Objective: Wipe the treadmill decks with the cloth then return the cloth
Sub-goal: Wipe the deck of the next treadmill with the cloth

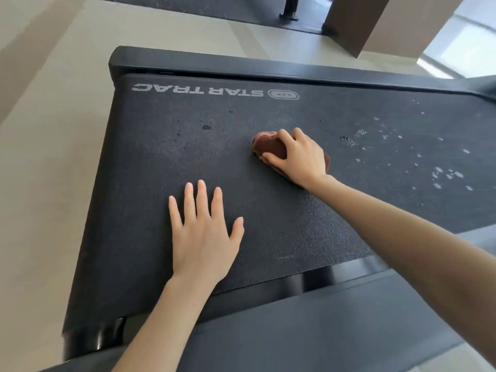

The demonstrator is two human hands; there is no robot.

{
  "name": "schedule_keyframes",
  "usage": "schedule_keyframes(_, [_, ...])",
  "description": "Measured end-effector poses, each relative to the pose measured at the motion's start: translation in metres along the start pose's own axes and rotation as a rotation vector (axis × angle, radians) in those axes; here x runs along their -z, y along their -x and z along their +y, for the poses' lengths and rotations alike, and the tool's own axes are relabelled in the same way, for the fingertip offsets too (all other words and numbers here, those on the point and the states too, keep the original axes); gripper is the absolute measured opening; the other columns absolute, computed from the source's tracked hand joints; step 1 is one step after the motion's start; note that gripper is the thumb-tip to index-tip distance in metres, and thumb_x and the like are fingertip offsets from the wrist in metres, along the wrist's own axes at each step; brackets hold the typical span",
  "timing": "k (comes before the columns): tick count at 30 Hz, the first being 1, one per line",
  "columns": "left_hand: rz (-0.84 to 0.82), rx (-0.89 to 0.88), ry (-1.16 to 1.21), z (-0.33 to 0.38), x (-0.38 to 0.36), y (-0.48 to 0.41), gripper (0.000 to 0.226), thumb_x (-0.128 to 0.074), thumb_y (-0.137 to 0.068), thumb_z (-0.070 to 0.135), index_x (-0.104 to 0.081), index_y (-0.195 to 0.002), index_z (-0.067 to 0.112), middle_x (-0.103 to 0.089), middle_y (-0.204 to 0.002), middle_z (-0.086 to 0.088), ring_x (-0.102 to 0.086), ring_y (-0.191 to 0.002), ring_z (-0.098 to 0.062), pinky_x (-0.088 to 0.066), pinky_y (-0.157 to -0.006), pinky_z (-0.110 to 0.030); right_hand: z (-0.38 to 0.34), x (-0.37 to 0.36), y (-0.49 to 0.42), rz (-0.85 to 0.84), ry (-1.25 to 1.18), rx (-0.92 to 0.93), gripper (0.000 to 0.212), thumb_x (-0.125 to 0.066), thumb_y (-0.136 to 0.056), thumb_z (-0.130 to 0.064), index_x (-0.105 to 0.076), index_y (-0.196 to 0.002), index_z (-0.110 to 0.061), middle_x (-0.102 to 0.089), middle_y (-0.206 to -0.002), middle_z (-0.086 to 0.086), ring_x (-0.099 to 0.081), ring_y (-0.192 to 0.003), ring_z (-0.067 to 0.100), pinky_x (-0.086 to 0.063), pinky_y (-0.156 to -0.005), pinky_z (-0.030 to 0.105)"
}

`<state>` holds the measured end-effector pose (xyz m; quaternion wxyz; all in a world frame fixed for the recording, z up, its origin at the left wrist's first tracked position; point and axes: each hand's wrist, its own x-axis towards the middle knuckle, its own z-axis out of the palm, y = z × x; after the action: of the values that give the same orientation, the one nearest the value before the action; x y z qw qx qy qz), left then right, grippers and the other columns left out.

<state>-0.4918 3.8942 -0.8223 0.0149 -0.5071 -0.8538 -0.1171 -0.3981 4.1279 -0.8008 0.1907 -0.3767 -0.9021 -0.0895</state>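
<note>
Head view, read from left to right. At far left, pale beige floor borders the treadmill. The black textured treadmill deck fills most of the frame and carries the white lettering STAR TRAC, upside down from this viewpoint, near its far end, just inside the dark end cap. A few small dark spots lie on the deck beyond the left hand. The left hand rests palm down on the deck close to its near edge, fingers straight and slightly spread, thumb out to the side, holding nothing. To its right and farther up the deck lies the reddish-brown cloth, bunched and pressed against the deck surface roughly midway across its width. The right hand covers most of the cloth, fingers curled over its top and thumb tucked along its near side, so that only the left end and a small corner at the wrist side remain visible. Right of this hand, whitish specks and smears are scattered over the deck. The grey side rail runs along the bottom of the frame beneath both forearms. At upper right stands a brown column, with a bright glazed area beside it.
</note>
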Motion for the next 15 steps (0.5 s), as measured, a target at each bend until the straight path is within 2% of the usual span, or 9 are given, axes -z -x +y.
schedule_keyframes(3, [-0.019,0.004,-0.019,0.000,-0.001,0.000,0.074,-0.014,-0.087,0.056,-0.019,-0.148,0.014,-0.013,-0.156,-0.015,-0.004,-0.144,-0.032,-0.005,-0.116,-0.053,-0.003,0.025,0.046,-0.006,-0.054,0.040,0.048,-0.062,-0.079,-0.058,-0.056,-0.103,-0.017,-0.051,-0.086,0.006,-0.055,-0.071,0.028,-0.030,-0.057,0.026])
schedule_keyframes(9, [-0.006,0.000,0.004,0.000,-0.003,-0.001,0.071,-0.023,-0.091,0.055,-0.020,-0.148,0.013,-0.013,-0.156,-0.016,-0.004,-0.144,-0.032,-0.004,-0.115,-0.053,-0.015,0.078,0.152,-0.073,-0.128,0.087,0.046,-0.057,-0.072,-0.065,-0.058,-0.096,-0.026,-0.047,-0.081,-0.004,-0.052,-0.066,0.019,-0.034,-0.060,0.024])
schedule_keyframes(13, [-0.044,-0.006,-0.032,0.001,0.002,0.001,0.070,-0.023,-0.092,0.055,-0.016,-0.149,0.014,-0.010,-0.157,-0.015,-0.002,-0.145,-0.031,-0.005,-0.115,-0.053,-0.019,0.089,0.168,-0.079,-0.094,0.150,0.046,-0.072,-0.069,-0.055,-0.064,-0.095,-0.018,-0.052,-0.080,0.002,-0.055,-0.070,0.023,-0.045,-0.062,0.031])
schedule_keyframes(15, [-0.063,-0.002,-0.044,0.002,0.003,0.000,0.070,-0.023,-0.093,0.054,-0.015,-0.149,0.014,-0.009,-0.157,-0.015,-0.001,-0.145,-0.031,-0.005,-0.115,-0.052,-0.020,0.088,0.166,-0.037,-0.062,0.172,0.045,-0.073,-0.070,-0.052,-0.066,-0.095,-0.015,-0.053,-0.079,0.005,-0.056,-0.070,0.025,-0.047,-0.059,0.033])
